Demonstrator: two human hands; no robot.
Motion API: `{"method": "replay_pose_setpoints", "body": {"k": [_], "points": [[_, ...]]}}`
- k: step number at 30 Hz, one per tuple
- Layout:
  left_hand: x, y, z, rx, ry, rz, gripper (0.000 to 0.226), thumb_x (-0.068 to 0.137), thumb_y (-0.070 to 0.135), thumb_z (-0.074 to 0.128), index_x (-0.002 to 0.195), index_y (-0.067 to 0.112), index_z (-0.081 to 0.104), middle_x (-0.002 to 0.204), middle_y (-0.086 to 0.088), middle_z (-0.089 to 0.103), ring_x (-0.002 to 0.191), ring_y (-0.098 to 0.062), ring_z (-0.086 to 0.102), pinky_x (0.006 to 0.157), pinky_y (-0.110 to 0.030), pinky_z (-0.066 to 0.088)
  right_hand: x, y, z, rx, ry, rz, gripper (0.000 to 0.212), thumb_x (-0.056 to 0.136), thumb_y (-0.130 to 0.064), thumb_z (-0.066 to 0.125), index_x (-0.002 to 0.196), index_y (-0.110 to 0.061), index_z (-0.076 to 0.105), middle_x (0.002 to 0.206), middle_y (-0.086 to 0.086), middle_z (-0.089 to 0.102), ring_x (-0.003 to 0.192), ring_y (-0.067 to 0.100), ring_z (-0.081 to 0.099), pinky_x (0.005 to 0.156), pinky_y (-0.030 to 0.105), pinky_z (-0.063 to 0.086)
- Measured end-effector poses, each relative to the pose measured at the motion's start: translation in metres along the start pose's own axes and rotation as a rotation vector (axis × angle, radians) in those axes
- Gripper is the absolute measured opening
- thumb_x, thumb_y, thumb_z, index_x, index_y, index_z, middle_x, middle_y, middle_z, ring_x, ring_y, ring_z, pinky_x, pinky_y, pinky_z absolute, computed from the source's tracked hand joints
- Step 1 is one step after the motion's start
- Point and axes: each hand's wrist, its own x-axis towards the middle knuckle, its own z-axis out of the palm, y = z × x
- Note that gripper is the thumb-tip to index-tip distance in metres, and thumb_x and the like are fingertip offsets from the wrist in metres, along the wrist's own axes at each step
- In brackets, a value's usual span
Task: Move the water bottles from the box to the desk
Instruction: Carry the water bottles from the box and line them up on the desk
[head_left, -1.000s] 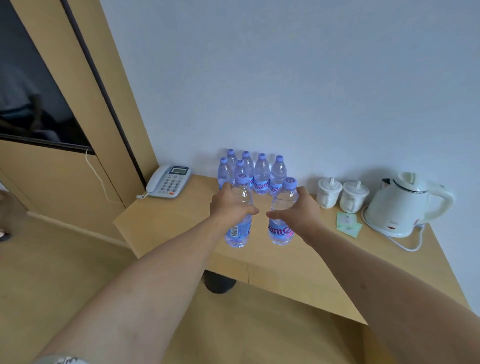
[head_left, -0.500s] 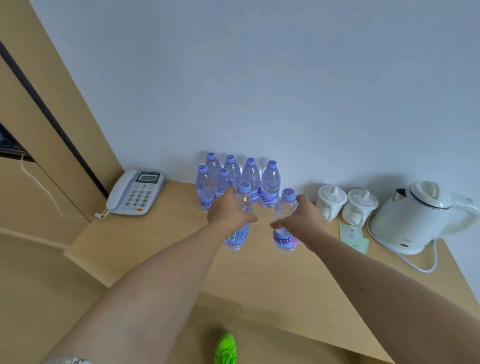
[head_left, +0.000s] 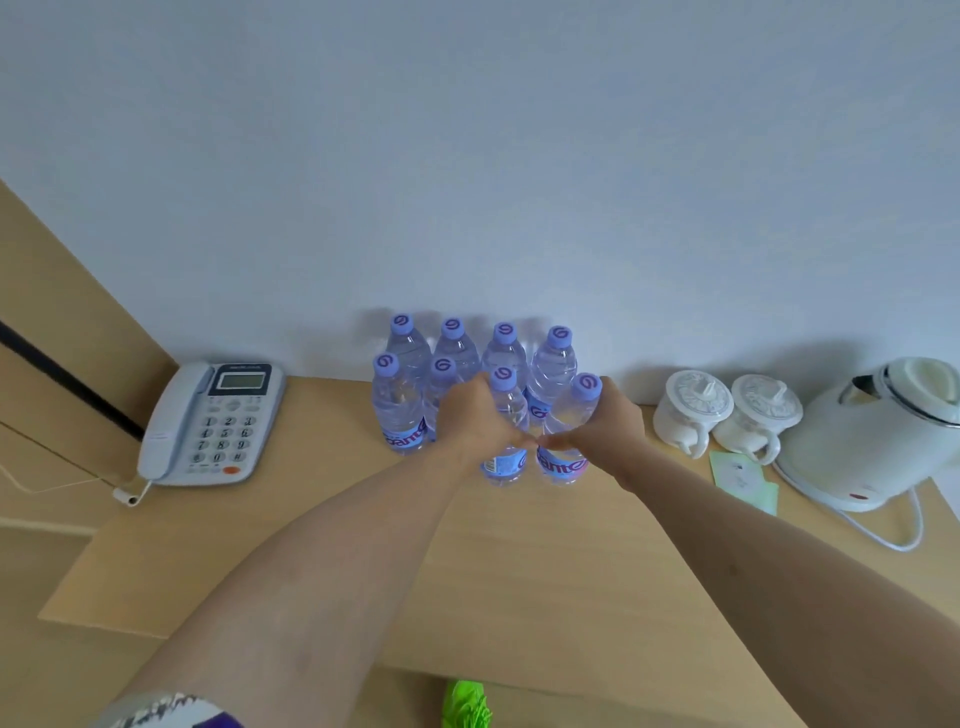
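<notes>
Wood desk (head_left: 519, 571) @ white wall | both hands gripping bottles

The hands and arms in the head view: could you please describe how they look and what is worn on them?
Both hands, left and right, are bare, with no gloves, rings or watch visible. The forearms are uncovered. Only a patterned short sleeve in white, grey and purple shows at the left upper arm.

Clear bottles (head_left: 397, 410) have purple caps and blue labels; the desk (head_left: 545, 571) is tan, the kettle (head_left: 878, 436) white.
</notes>
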Motion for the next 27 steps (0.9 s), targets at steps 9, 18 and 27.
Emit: {"method": "replay_pose_setpoints", "body": {"k": [9,18,27], "points": [[0.012,0.009,0.015,0.101,0.021,0.011,0.080,0.048,0.041,0.098,0.113,0.015,0.060,0.099,-0.001,0.071,0.092,-0.022,0.067,0.080,-0.036,0.057,0.020,0.011,0.010,-0.019,-0.026,0.017,0.082,0.049,-0.040,0.099,0.115,-0.019,0.054,0.104,-0.006,0.062,0.099,0.017,0.060,0.084,0.040,0.055],[0.018,0.017,-0.001,0.019,0.061,0.031,0.035,0.064,0.016,0.086,0.088,0.008,0.062,0.086,-0.006,0.067,0.081,-0.026,0.064,0.062,-0.030,0.046,0.019,0.014,0.012,-0.027,-0.072,-0.012,0.064,0.064,-0.043,0.091,0.113,-0.022,0.055,0.105,-0.004,0.065,0.100,0.019,0.062,0.085,0.041,0.056],[0.017,0.016,-0.015,0.096,0.113,0.172,0.023,0.072,-0.006,0.065,0.091,0.006,0.067,0.087,-0.010,0.068,0.083,-0.029,0.063,0.069,-0.037,0.051,0.018,-0.001,0.005,-0.103,-0.011,-0.060,0.048,0.065,-0.036,0.090,0.104,-0.018,0.068,0.100,0.001,0.070,0.096,0.022,0.066,0.086,0.044,0.056]]}}
